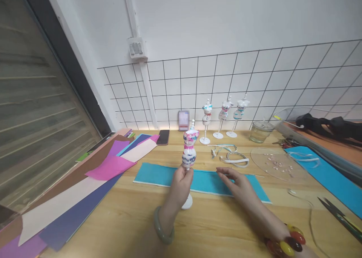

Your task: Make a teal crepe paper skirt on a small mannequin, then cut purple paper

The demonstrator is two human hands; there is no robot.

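Note:
My left hand (181, 184) grips the stem of a small white mannequin stand (189, 154) with pink and blue marks on its torso. Its round base (187, 202) shows below my wrist, and the stand is upright. Under both hands lies a long turquoise fabric strip (209, 180) with a white lower edge. My right hand (233, 180) rests over the strip's right part, fingers apart and holding nothing that I can see. Behind the hands is a flat coil of white elastic (235, 160), beside a thin blue and white cord (226, 148).
Several mannequin stands (207, 116) line the wall. Layered coloured fabrics (110, 167) and a phone (163, 137) lie left. Rightward are a glass jar (260, 132), a clear disc (261, 160) with small pieces, blue fabric (322, 171) and scissors (338, 212). A wire grid (198, 79) covers the wall.

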